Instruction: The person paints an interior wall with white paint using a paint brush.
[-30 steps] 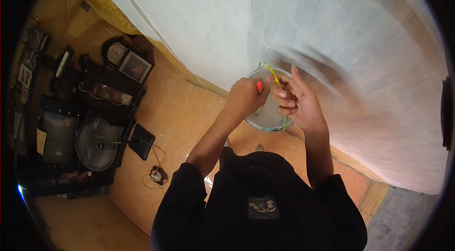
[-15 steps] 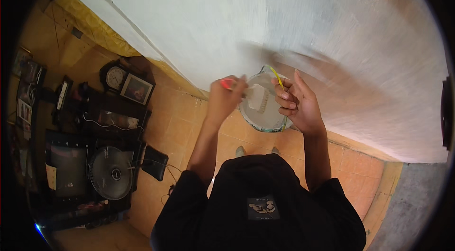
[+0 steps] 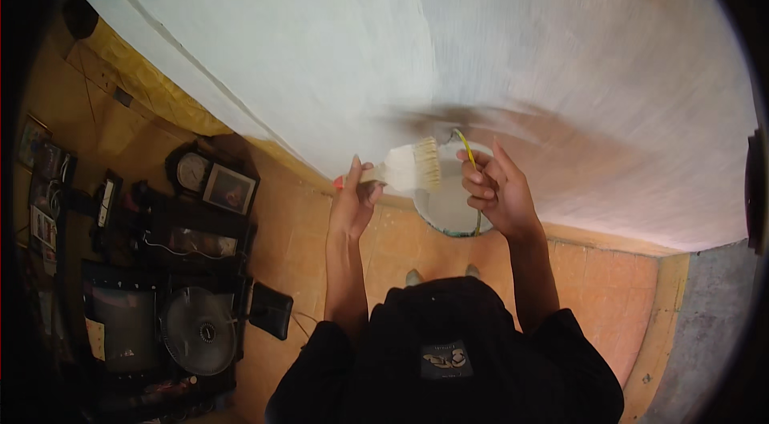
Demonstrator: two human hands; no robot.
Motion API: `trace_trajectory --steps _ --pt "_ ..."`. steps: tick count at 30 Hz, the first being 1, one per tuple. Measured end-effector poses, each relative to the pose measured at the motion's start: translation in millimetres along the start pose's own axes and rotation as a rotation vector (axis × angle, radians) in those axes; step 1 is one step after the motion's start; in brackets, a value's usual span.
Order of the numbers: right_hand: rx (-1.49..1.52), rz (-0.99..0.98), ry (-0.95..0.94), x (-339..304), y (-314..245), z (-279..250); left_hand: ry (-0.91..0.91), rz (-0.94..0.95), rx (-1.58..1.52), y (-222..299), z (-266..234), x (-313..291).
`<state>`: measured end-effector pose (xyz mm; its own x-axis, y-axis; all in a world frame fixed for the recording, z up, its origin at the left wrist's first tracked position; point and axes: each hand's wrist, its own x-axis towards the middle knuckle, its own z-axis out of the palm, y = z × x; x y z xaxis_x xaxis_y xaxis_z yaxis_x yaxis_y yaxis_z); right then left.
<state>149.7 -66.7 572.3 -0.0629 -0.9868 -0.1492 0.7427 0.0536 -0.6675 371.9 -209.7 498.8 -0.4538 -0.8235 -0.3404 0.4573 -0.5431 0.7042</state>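
Fingers of the left hand are closed around the grip of a paintbrush, its red end showing on the side away from the bucket. From those fingers the brush extends toward the bucket, white over its broad head, with pale bristles lying across the left part of the bucket's mouth as seen from above; whether they touch the rim, I cannot tell.

At the bucket's right side, the right hand has its fingers curled around the yellow-green handle, one digit sticking up apart from the others. The handle runs from the bucket's far rim, through that grip, to its near rim. Greyish-white content fills the bucket's visible interior.

Beyond the bucket rises a wall, whiter to the left and greyer, streaked to the right, with a blurred dark shadow near the bucket. Orange tiled floor spreads on the bucket's near side, where the person's two feet show. Well to the bucket's left are a round clock, a framed picture and, nearer the person, a fan.
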Motion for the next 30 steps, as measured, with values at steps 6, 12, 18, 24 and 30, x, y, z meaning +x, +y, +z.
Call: trace_trajectory --steps 6,12,18,24,30 --pt "-0.008 0.009 0.095 -2.4 1.9 -9.1 -0.204 0.482 0.78 65.4 53.3 -26.0" --pt "-0.017 0.033 0.084 -0.3 3.0 -20.6 -0.5 0.948 1.391 149.3 130.1 -27.6" --pt "0.014 0.038 0.111 2.2 6.0 -30.1 -0.709 1.3 1.74 218.9 186.6 -9.3" --pt "0.04 0.042 0.126 3.4 9.1 -36.2 -0.511 1.67 1.772 298.5 227.9 -52.5" --pt "0.026 0.055 0.139 6.9 10.6 -37.6 -0.371 2.061 1.504 298.7 230.6 -58.8"
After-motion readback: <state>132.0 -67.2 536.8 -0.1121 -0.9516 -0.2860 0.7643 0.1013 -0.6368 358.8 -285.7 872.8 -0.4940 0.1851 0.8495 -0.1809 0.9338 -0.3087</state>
